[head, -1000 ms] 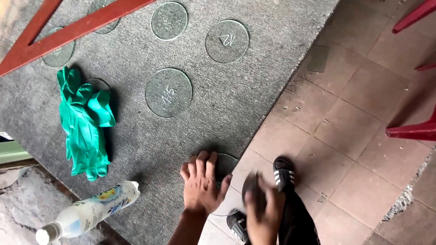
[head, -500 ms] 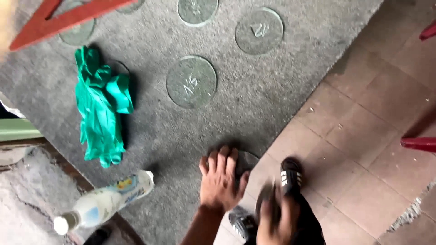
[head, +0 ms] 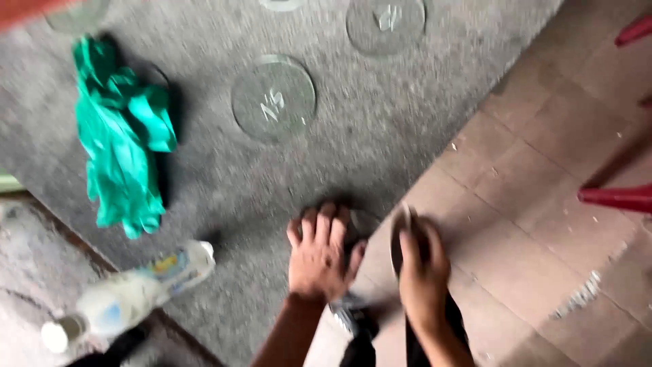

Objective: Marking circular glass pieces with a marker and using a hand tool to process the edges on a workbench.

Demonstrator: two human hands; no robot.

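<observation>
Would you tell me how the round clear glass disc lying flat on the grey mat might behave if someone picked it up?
The round clear glass disc looks thin and rigid, so probably fragile. Flat on the grey mat, its edge may be hard to catch with fingers. Its smooth surface is likely slippery.

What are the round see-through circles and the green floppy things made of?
The round discs look like clear glass: you can see the grey surface through them, and their rims catch light. The green gloves look like thin rubber, smooth, floppy and crumpled. The picture is blurry, so clear plastic is possible too.
</observation>
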